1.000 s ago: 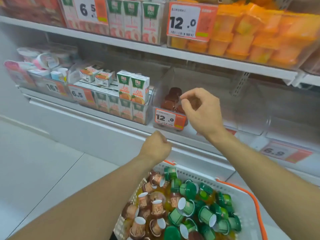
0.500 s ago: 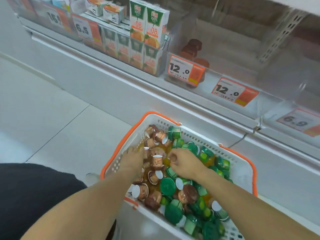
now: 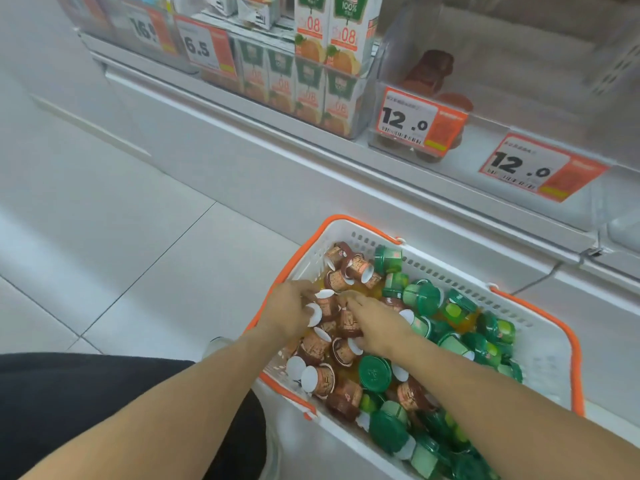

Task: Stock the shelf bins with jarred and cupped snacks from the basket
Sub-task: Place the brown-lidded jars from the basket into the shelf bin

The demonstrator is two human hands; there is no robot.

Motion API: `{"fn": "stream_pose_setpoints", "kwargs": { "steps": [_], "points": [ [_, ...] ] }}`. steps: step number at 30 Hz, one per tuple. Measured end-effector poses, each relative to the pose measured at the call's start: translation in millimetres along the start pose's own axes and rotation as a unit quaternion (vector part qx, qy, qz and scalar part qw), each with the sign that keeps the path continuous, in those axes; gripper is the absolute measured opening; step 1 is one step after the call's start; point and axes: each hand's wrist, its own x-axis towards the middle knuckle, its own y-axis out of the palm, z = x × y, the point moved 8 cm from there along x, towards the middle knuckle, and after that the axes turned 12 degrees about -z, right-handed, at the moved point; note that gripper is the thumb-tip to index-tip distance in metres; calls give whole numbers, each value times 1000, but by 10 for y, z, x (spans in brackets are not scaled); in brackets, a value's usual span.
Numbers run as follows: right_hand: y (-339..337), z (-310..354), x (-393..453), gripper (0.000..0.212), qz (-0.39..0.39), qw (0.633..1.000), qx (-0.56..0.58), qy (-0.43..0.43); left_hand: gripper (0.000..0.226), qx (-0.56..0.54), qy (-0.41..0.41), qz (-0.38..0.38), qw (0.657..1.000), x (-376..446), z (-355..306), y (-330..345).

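A white basket with an orange rim (image 3: 549,362) stands on the floor below the shelf. It holds several brown cups (image 3: 346,400) on its left side and several green-lidded cups (image 3: 375,374) on its right. Both my hands are down among the brown cups. My left hand (image 3: 289,311) curls its fingers round a brown cup (image 3: 325,306). My right hand (image 3: 379,323) grips another brown cup (image 3: 348,323) just beside it. On the shelf above, a clear bin (image 3: 391,64) with a 12.0 price tag holds a few brown cups (image 3: 431,69).
Juice cartons (image 3: 327,36) fill the bin to the left of the clear one. To the right, behind a second 12.0 tag (image 3: 530,168), the shelf space looks bare. Tiled floor (image 3: 104,220) lies on the left. My dark-clothed leg (image 3: 86,393) is at the lower left.
One second ago my right hand was up at the clear bin and my left hung above the basket. Both have dropped into the basket and closed in on the brown cups.
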Motion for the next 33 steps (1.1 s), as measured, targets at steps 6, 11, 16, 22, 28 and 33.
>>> {"fn": "stream_pose_setpoints", "kwargs": {
  "steps": [6, 11, 16, 22, 28, 33],
  "points": [
    [-620, -175, -39, 33, -77, 950, 238, 186, 20, -335, -240, -61, 909, 34, -81, -268],
    [-1302, -401, -255, 33, -182, 740, 569, 309, 27, -557, -342, -1, 757, -11, -539, -298],
    [-2168, -377, -438, 52, -231, 653, 679, 245, 40, -508, -326, 119, 788, -57, -1354, -341],
    [-3053, -387, -645, 69, -290, 632, 696, 178, 67, -401, -170, 239, 868, -128, -2398, -892],
    [-3298, -404, -704, 58, -289, 705, 622, 181, 45, -414, -49, 217, 883, -251, -2871, -1047],
    [-3288, -482, -634, 42, -266, 702, 625, 211, 44, -433, -41, 169, 884, -38, -2855, -998]
  ]
}}
